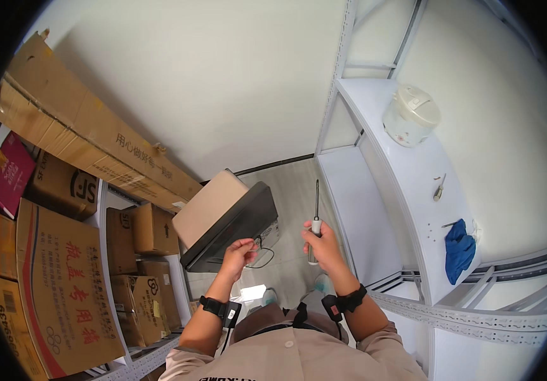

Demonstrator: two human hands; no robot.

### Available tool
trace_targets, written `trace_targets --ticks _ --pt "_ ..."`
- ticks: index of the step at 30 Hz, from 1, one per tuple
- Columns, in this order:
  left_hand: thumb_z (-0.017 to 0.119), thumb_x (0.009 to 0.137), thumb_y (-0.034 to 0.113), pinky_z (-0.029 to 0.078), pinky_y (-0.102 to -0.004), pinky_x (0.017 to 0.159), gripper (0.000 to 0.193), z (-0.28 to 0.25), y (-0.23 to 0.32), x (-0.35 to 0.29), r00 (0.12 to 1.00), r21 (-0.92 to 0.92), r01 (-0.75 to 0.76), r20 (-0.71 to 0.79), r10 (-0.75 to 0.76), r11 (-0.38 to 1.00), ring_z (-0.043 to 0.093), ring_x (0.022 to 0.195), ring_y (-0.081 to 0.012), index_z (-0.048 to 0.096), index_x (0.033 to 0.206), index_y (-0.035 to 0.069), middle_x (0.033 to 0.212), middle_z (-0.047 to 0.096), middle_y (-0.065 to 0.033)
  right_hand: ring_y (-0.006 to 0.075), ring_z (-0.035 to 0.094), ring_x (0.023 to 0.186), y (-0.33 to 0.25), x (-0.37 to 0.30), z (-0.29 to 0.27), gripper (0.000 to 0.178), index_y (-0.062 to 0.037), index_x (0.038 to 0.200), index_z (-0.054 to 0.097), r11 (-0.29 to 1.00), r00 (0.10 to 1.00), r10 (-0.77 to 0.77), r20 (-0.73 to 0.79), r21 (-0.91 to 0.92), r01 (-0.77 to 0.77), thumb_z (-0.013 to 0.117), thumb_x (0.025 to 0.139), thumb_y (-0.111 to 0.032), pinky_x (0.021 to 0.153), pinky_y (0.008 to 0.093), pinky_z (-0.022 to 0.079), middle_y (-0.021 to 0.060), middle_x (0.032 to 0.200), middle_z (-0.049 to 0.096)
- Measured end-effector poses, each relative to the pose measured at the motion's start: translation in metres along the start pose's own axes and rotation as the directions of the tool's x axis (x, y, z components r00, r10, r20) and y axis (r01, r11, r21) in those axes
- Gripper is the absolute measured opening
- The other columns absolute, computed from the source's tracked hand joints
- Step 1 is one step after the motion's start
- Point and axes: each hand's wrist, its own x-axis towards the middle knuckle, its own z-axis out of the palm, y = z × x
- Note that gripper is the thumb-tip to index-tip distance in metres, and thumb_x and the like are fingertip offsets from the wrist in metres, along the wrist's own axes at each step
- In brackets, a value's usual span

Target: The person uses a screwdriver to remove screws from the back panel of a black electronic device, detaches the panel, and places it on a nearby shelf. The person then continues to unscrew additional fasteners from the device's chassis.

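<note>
My right hand (327, 246) is wrapped around the pale handle of a screwdriver (316, 228). Its long dark shaft points away from me. On the left, my left hand (240, 255) has its fingertips pressed together in a pinch; whatever lies between them is too small to make out. A thin dark cable (271, 256) loops close beside those fingers. Just beyond the left hand is a large black flat-faced object (238, 230), tilted, with a plain tan box (210, 206) against its far side.
Metal shelving with cardboard boxes (70, 286) lines my left, topped by a long carton (96, 130). The white shelf (407, 190) at right bears a rice cooker (411, 115), another screwdriver (439, 192), small loose bits (431, 230) and a blue cloth-like item (459, 253).
</note>
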Motion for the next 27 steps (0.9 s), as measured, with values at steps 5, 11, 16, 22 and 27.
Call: trace_targets --ticks 5,11,16,22,27 --pt "0.059 0.092 0.012 0.051 -0.0264 0.064 0.019 -0.017 -0.023 0.001 0.993 -0.047 0.046 -0.105 -0.051 0.998 0.063 0.075 -0.0137 0.059 0.109 0.006 0.095 0.068 -0.0053 0.0104 0.052 0.052 0.01 0.001 0.023 0.022 -0.002 0.105 0.057 0.996 1.0 -0.007 0.005 -0.092 0.008 0.064 0.086 -0.007 0.05 0.0271 0.044 0.0016 0.073 0.055" --pt "0.068 0.073 0.0 0.045 -0.0333 0.062 0.011 0.008 0.014 -0.057 0.525 0.658 -0.666 0.078 0.847 0.352 0.056 0.067 -0.0236 0.059 0.079 0.005 0.078 0.06 -0.0092 0.01 0.055 0.057 0.005 0.027 0.02 0.024 -0.0042 0.106 0.061 0.92 0.997 -0.067 0.026 -0.385 0.072 0.061 0.083 -0.004 0.055 0.0267 0.047 0.0014 0.077 0.058" --pt "0.067 0.07 -0.004 0.043 -0.0366 0.075 0.024 -0.013 0.004 -0.08 0.058 0.753 -0.586 -0.329 0.943 0.299 0.052 0.081 -0.026 0.054 0.086 0.007 0.079 0.052 -0.0071 0.0158 0.062 0.092 0.021 0.069 0.037 0.035 -0.0036 0.115 0.061 0.902 0.975 -0.22 0.026 -0.374 0.213 0.057 0.081 -0.001 0.081 0.0284 0.049 0.0071 0.101 0.064" --pt "0.049 0.089 0.055 0.037 -0.0454 0.098 0.061 -0.111 -0.132 -0.034 0.679 -0.792 -0.241 -0.551 -0.485 0.561 0.045 0.11 -0.0247 0.044 0.12 0.003 0.123 0.043 -0.0121 0.0189 0.054 0.116 0.04 0.112 0.06 0.046 0.003 0.127 0.055 0.977 0.996 -0.068 0.064 -0.197 0.08 0.053 0.082 -0.001 0.092 0.0297 0.043 0.0115 0.126 0.059" --pt "0.04 0.086 0.072 0.01 -0.0495 0.118 0.098 -0.115 -0.162 0.004 0.788 -0.933 -0.155 -0.315 -0.529 0.325 0.009 0.148 -0.0345 0.009 0.154 0.008 0.161 0.007 -0.0167 0.014 0.055 0.103 0.043 0.134 0.063 0.051 0.0045 0.134 0.048 0.975 0.981 -0.133 0.143 -0.157 0.155 0.051 0.083 -0.002 0.082 0.0244 0.042 0.0087 0.126 0.059"
